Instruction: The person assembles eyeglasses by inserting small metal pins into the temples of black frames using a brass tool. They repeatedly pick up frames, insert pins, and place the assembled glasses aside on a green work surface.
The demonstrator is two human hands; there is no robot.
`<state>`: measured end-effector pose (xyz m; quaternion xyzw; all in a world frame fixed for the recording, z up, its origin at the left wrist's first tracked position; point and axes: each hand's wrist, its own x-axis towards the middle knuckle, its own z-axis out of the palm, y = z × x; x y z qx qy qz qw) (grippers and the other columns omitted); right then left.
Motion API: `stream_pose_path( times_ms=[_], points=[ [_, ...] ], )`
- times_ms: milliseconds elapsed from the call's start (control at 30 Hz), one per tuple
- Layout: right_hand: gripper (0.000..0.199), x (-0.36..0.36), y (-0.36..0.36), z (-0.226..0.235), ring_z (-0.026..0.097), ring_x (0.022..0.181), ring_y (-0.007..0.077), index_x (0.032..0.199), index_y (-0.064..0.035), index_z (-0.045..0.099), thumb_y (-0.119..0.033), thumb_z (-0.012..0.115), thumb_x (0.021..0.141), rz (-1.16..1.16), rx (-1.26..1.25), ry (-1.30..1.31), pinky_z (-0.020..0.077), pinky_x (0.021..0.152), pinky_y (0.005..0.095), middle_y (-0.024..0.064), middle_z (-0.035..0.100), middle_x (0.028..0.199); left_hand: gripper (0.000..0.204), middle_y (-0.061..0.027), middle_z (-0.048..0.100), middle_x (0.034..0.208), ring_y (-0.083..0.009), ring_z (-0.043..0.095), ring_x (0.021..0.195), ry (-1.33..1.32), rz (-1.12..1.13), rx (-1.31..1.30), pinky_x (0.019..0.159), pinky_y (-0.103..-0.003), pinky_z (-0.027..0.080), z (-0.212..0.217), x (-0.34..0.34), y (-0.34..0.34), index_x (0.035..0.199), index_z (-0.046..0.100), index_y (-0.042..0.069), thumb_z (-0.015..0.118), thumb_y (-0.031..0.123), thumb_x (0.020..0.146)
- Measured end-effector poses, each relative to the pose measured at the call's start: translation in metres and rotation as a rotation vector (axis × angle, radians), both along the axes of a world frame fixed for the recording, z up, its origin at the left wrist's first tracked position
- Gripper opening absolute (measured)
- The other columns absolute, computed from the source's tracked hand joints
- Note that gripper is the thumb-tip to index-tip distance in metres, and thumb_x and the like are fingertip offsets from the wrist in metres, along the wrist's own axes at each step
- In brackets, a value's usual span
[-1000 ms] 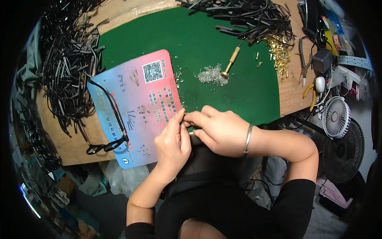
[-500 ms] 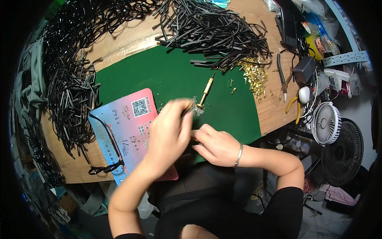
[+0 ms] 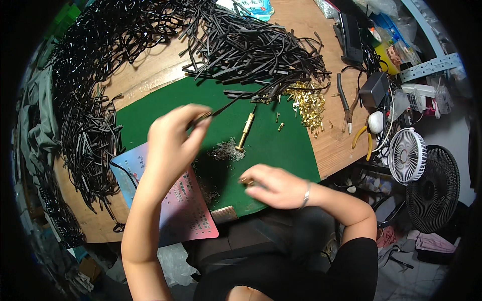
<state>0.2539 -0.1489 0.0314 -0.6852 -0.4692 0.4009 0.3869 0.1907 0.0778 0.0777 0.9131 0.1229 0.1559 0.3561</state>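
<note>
My left hand (image 3: pixel 170 143) is raised over the green mat (image 3: pixel 281 145), its fingers pinched on one end of a thin black plastic strip (image 3: pixel 226 105) that points toward the heap of black strips (image 3: pixel 251 50). My right hand (image 3: pixel 276 186) rests on the mat's near edge, fingers closed on a small brass piece (image 3: pixel 246 180). A brass-handled screwdriver (image 3: pixel 245 131) lies on the mat between the hands, its tip at a scatter of tiny silver screws (image 3: pixel 226 150). A pink and blue card (image 3: pixel 186 210) lies under my left forearm.
Black strips also cover the table's left side (image 3: pixel 90 125). A pile of small gold metal parts (image 3: pixel 309 103) sits at the mat's right corner. Yellow-handled pliers (image 3: pixel 359 135), a power adapter (image 3: pixel 374 89) and a small white fan (image 3: pixel 406 155) crowd the right edge.
My left hand has lifted away from the right hand and swung up over the mat with the black strip. My right hand stayed near the mat's front edge.
</note>
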Motion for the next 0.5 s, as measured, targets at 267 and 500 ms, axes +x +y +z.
stream_pose_path(
  times_ms=[267,500],
  points=[
    [0.023,0.087,0.013,0.01,0.06,0.066,0.0222,0.091,-0.0009,0.059,-0.02,0.061,0.079,-0.562,-0.266,-0.391,0.0479,0.065,0.0323,0.0121,0.062,0.072,0.025,-0.0056,0.064,0.089,-0.005,0.053,0.071,-0.058,0.103,-1.041,0.063,-0.017,0.042,0.012,-0.101,-0.036,0.106,0.059,-0.004,0.062,-0.001,0.081],
    [0.023,0.098,0.025,-0.007,0.061,0.067,0.0223,0.086,-0.0014,0.061,-0.021,0.066,0.075,-0.584,-0.292,-0.372,0.0478,0.065,0.0328,0.0127,0.063,0.073,0.013,-0.0062,0.056,0.088,-0.0115,0.054,0.077,-0.243,0.169,-1.111,0.069,-0.022,0.044,-0.013,-0.145,-0.032,0.092,0.064,-0.001,0.066,0.002,0.079]
  ],
)
